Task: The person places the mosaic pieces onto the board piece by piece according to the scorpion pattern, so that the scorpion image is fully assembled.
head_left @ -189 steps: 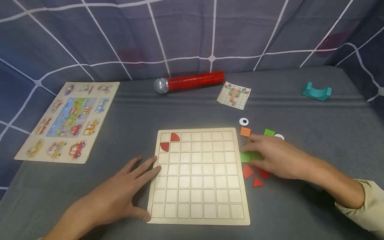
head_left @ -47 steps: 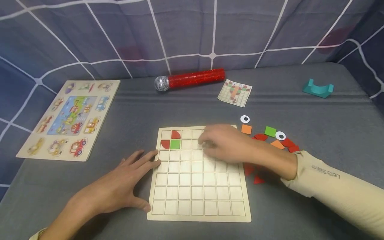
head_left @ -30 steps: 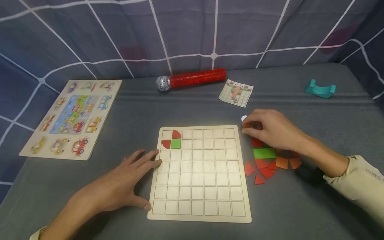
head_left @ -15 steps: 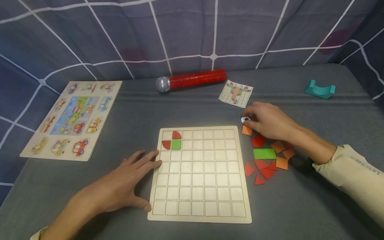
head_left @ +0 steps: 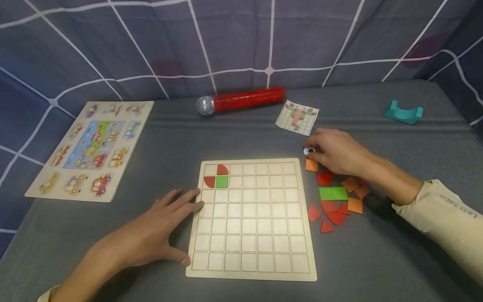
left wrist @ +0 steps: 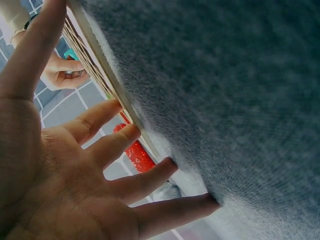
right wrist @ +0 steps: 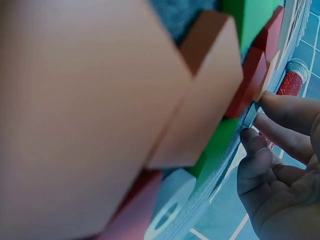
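A wooden grid board (head_left: 249, 218) lies in front of me. Its upper left cells hold two red quarter-circle pieces (head_left: 222, 169) and a green square (head_left: 221, 181). My left hand (head_left: 149, 235) rests with spread fingers along the board's left edge; its fingertips (left wrist: 131, 131) touch that edge in the left wrist view. Beyond the board's upper right corner, my right hand (head_left: 339, 152) pinches a white eye disc (head_left: 308, 151) between thumb and fingers, close over the table. Just below the disc lies an orange square (head_left: 311, 165).
Loose red, orange and green pieces (head_left: 333, 193) lie right of the board, some under my right forearm. A pattern card (head_left: 297, 118) and a red microphone (head_left: 241, 100) lie behind. A vehicle puzzle board (head_left: 90, 151) is at left, a teal curved block (head_left: 403, 113) at right.
A green square has been set beside the red pieces on the board. My right hand has moved off the board to the eye disc and now grips it. The left hand stays put.
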Demonstrator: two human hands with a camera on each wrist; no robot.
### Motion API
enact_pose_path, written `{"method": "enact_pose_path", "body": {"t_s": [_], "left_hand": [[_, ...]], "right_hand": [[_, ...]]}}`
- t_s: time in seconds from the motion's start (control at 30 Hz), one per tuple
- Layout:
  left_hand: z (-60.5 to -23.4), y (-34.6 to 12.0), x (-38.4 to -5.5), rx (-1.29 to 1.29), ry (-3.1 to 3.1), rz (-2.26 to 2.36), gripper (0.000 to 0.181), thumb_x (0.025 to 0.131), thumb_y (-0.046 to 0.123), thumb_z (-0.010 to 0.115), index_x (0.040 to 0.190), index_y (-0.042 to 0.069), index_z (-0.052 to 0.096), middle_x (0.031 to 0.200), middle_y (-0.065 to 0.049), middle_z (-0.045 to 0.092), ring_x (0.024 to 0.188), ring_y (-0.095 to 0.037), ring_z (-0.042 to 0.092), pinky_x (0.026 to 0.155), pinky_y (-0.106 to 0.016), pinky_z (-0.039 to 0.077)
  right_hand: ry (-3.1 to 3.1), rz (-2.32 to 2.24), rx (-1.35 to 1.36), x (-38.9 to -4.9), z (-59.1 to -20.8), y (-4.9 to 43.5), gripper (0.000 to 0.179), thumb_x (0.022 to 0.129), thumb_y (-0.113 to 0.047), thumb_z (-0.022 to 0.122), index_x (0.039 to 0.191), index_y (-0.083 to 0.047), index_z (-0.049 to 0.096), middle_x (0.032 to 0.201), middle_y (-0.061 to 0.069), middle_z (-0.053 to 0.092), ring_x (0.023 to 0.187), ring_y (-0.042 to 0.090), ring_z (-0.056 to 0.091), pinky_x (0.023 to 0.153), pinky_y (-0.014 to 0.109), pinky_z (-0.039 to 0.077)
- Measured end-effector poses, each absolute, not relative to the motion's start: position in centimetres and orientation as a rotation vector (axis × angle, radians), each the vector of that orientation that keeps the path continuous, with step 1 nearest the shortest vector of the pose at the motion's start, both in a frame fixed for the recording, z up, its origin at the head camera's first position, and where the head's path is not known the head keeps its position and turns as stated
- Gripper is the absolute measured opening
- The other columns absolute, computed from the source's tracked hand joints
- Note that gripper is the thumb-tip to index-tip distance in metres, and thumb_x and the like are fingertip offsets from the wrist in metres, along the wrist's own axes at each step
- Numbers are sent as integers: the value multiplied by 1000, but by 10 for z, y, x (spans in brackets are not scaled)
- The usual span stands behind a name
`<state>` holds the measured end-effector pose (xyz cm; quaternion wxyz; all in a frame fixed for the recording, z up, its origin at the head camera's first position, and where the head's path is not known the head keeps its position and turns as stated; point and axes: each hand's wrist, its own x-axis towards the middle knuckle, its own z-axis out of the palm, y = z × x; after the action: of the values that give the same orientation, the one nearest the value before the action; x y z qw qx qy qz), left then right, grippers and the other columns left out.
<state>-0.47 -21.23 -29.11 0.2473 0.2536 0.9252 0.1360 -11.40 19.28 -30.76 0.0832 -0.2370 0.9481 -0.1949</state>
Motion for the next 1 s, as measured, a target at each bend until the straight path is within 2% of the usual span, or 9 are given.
{"method": "enact_pose_path", "body": {"t_s": [0.23, 0.4, 0.47, 0.63, 0.77, 0.87, 1.0], "left_hand": [[-291, -212, -5, 682, 2519, 371, 112, 57, 74, 75, 149, 21, 42, 162, 1, 21, 145, -43, 16, 100, -78, 21], [-291, -212, -6, 669, 2512, 369, 112, 56, 73, 76, 150, 22, 42, 162, 0, 21, 145, -43, 15, 100, -78, 20], [-291, -212, -6, 669, 2511, 369, 112, 56, 73, 77, 150, 22, 42, 162, -1, 21, 145, -43, 15, 100, -78, 20], [-291, -211, -6, 692, 2520, 374, 111, 57, 72, 77, 150, 22, 42, 162, 1, 21, 145, -43, 16, 100, -78, 21], [-291, -211, -6, 704, 2522, 381, 111, 57, 71, 77, 149, 21, 43, 162, 1, 21, 144, -43, 17, 99, -79, 22], [-291, -211, -6, 700, 2521, 382, 110, 57, 72, 77, 149, 21, 43, 162, 2, 22, 144, -43, 17, 99, -79, 22], [-291, -212, -7, 691, 2516, 381, 111, 57, 73, 76, 149, 21, 43, 162, 2, 22, 144, -43, 17, 98, -79, 22]], "right_hand": [[2838, -640, -692, -110, -305, 187, 24, 93, -11, 67, 115, -1, 71, 94, 8, 61, 71, 21, 50, 64, 37, 41], [2850, -679, -767, -105, -299, 175, 23, 93, -11, 68, 113, -2, 72, 95, 8, 62, 73, 21, 52, 65, 38, 43], [2840, -696, -825, -104, -296, 167, 21, 92, -9, 68, 111, -2, 73, 96, 8, 63, 74, 20, 53, 67, 38, 44], [2785, -758, -956, -101, -296, 140, 18, 89, -4, 66, 105, -5, 75, 88, 3, 60, 73, 17, 51, 67, 35, 44], [2754, -784, -1085, -100, -297, 115, 11, 87, -2, 65, 87, -10, 73, 80, 0, 56, 75, 16, 50, 66, 34, 44], [2738, -750, -1167, -101, -298, 98, 15, 85, -1, 64, 76, -12, 66, 74, 0, 51, 74, 17, 47, 65, 33, 42], [2710, -668, -1184, -105, -299, 74, 11, 88, -3, 64, 84, -10, 70, 77, 0, 52, 74, 18, 47, 65, 32, 42]]}}
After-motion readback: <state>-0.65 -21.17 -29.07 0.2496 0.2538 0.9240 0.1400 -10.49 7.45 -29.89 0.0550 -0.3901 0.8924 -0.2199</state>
